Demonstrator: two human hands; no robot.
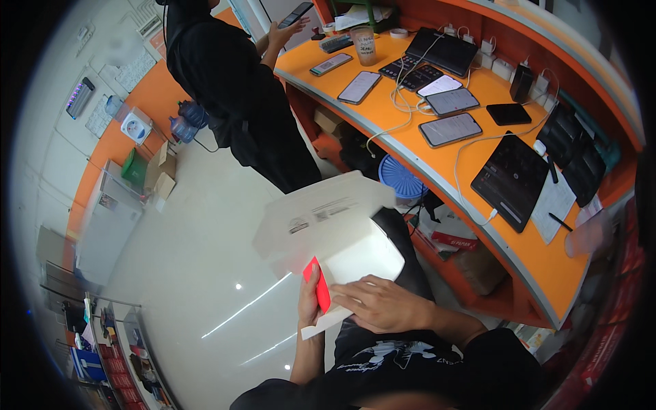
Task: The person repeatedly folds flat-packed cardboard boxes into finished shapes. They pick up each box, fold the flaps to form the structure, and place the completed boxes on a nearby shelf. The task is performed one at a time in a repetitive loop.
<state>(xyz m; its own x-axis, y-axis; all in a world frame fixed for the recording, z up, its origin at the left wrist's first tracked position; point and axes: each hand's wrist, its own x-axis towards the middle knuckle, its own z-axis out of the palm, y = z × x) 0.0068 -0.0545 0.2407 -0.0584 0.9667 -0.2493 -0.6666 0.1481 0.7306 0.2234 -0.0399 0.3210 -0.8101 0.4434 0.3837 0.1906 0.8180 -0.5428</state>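
A white cardboard box (369, 256) sits low in front of my body, over my lap. Its lid (307, 219) is folded back away from me, with small dark print on it. At the box's left side a bright red flat piece (318, 287) stands up. My left hand (309, 297) is closed around that side, thumb pressed on the red piece. From the right, my right hand (383, 304) reaches over the near edge, its fingers bent together at the white flap (326, 322) beside the red piece. Its fingertips are partly hidden.
An orange counter (383, 113) curves along my right, bearing several phones, a tablet (509, 179), cables and a plastic cup (363, 45). A person in black (232, 89) stands ahead, holding a phone (296, 15). A blue lidded bin (402, 179) is under the counter.
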